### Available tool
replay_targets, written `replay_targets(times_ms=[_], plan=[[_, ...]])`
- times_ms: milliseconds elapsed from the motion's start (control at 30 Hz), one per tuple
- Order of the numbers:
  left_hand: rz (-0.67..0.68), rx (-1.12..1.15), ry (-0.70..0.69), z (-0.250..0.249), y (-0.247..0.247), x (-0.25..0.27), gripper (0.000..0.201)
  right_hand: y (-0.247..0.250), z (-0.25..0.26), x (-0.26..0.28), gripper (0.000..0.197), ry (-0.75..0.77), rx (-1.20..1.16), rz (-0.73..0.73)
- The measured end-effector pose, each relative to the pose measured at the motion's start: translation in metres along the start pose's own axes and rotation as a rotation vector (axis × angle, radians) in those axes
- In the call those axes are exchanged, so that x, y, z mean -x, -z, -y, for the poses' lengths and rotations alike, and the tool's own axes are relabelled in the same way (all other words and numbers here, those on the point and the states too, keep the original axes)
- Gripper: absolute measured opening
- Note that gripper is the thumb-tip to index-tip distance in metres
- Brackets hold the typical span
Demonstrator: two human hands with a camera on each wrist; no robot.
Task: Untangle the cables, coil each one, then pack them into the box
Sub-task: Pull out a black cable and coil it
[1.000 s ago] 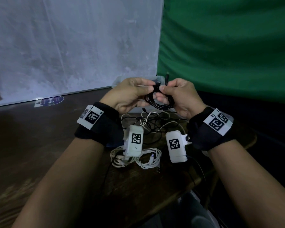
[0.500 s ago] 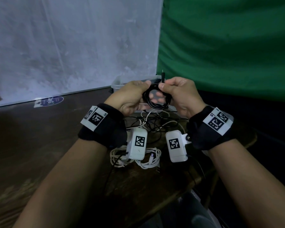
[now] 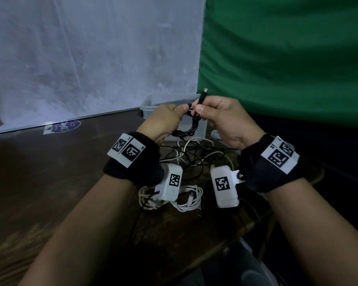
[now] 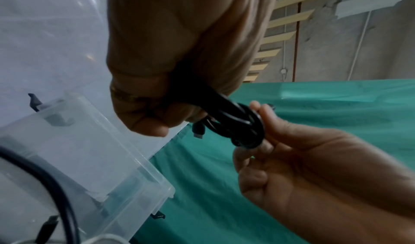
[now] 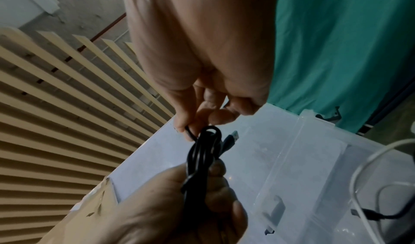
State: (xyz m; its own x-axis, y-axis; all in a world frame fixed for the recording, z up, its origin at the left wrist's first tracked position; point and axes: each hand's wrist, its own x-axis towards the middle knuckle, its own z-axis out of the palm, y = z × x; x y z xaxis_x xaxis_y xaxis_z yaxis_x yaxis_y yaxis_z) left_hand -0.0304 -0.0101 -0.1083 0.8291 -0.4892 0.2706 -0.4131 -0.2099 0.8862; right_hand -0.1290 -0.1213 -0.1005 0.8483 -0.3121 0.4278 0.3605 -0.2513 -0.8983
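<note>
My left hand [image 3: 165, 120] closes over one side of the black cable coil [image 3: 187, 129], so I cannot count its loops, and my right hand [image 3: 223, 120] covers where the plug's lead joins it. Both hands hide most of the clear box [image 3: 153, 106] behind them. My wrist cameras cover part of the white cables [image 3: 186, 201] on the table [image 3: 50, 182]. The sticker [image 3: 63, 126] print is too small to read.
</note>
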Motion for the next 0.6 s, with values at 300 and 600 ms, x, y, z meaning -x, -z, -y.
replay_targets(times_ms=[300, 600], plan=[[0.02, 0.024, -0.028, -0.002, -0.004, 0.004, 0.031, 0.006, 0.003, -0.002, 0.015, -0.024, -0.01, -0.02], [0.076, 0.044, -0.092, -0.001, -0.008, 0.005, 0.022, 0.004, -0.003, -0.01, 0.022, -0.145, 0.1, -0.225]])
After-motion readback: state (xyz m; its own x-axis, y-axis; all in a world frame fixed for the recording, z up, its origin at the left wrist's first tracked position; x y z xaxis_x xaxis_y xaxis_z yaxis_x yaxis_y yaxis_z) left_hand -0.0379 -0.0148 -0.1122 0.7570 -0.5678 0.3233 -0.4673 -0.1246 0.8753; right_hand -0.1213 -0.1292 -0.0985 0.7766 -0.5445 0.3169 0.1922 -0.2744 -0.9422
